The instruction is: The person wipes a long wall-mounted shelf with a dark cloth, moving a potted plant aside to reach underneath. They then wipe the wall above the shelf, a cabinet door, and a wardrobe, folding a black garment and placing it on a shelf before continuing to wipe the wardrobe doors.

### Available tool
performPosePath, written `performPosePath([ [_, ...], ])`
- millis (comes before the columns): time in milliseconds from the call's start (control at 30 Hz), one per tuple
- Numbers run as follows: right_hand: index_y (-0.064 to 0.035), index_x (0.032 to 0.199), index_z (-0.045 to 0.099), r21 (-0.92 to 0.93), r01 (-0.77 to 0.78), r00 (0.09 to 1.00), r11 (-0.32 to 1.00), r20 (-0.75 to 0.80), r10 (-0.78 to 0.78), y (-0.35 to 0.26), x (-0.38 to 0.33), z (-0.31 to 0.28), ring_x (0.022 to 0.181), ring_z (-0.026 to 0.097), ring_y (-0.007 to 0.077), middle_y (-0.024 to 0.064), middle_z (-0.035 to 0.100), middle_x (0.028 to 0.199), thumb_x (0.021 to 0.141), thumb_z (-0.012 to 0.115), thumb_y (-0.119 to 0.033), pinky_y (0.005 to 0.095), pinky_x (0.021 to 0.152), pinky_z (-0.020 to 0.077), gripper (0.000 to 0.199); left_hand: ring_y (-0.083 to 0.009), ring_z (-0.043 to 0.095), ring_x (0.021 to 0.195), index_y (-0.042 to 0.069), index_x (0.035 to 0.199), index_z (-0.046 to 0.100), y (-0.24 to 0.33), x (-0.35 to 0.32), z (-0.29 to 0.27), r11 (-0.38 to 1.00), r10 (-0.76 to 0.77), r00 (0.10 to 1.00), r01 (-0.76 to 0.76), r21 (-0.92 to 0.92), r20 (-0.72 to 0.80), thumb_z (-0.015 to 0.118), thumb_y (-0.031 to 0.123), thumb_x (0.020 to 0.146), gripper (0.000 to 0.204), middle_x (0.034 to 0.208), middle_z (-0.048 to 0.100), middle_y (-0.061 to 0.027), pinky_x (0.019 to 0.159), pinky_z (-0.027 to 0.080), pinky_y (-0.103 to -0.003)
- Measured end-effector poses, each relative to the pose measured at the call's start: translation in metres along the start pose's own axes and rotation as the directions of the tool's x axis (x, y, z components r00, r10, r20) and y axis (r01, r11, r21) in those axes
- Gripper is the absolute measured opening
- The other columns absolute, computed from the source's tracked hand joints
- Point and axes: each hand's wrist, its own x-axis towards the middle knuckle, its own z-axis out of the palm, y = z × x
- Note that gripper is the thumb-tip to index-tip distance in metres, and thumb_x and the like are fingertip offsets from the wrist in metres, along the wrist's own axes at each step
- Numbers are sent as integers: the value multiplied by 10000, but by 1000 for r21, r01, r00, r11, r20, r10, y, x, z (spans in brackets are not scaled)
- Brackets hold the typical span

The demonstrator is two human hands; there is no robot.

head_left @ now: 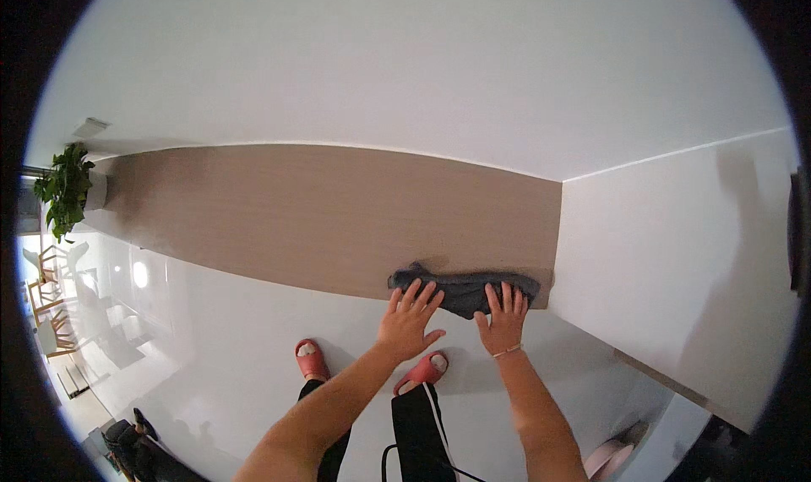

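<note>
A dark grey cloth (pixel 460 294) lies bunched lengthwise at the right end of a long brown wood-look ledge (pixel 321 212), along its front edge. My left hand (pixel 408 320) rests with outstretched fingers on the cloth's left part, thumb apart and pointing right. On the cloth's right part lies my right hand (pixel 505 320), its fingers spread too and a thin bracelet at the wrist. Both hands touch the cloth from above, palms down. Some darker patches show on the ledge just behind the cloth.
White walls border the ledge behind and at the right. A potted green plant (pixel 69 188) stands at its far left end. Below is a glossy pale floor (pixel 228 330), where my feet wear red slippers (pixel 312 359). Wooden-legged chairs (pixel 52 330) stand far left; a pinkish round object (pixel 608 458) is lower right.
</note>
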Motion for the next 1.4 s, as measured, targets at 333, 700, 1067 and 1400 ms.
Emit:
performPosePath([
  [333, -221, 1488, 348, -78, 39, 998, 996, 46, -36, -125, 195, 12, 1409, 238, 393, 111, 272, 1558, 964, 408, -516, 585, 1141, 147, 605, -290, 176, 1465, 185, 1505, 302, -170, 71, -100, 982, -139, 974, 159, 104, -182, 529, 504, 929, 696, 1582, 232, -63, 1176, 175, -506],
  [700, -223, 1422, 445, 142, 207, 972, 968, 84, -220, -185, 21, 62, 1345, 328, 366, 109, 373, 1481, 891, 547, -528, 606, 1088, 221, 621, -405, 96, 1460, 105, 1495, 305, -163, -110, -17, 965, -262, 965, 262, -4, -25, 715, 586, 740, 985, 1580, 168, -177, 1169, 99, -547],
  [1067, -162, 1376, 494, 2, -47, 988, 999, -148, 47, -65, 45, 37, 1286, 358, 410, 146, 414, 1439, 903, 535, -421, 601, 1063, 238, 541, -328, 184, 1453, 162, 1492, 334, -74, 21, -31, 1000, -22, 1000, 22, 2, 0, 587, 572, 855, 799, 1566, 263, -94, 1159, 173, -531],
  [1400, -238, 1428, 437, 131, 301, 943, 945, 107, -315, -83, 236, 4, 1410, 277, 307, 55, 339, 1529, 973, 454, -441, 498, 1170, 172, 498, -316, 174, 1463, 162, 1502, 316, -144, 65, -81, 932, -327, 918, 353, 82, -225, 698, 449, 816, 836, 1582, 230, -99, 1157, 184, -519],
])
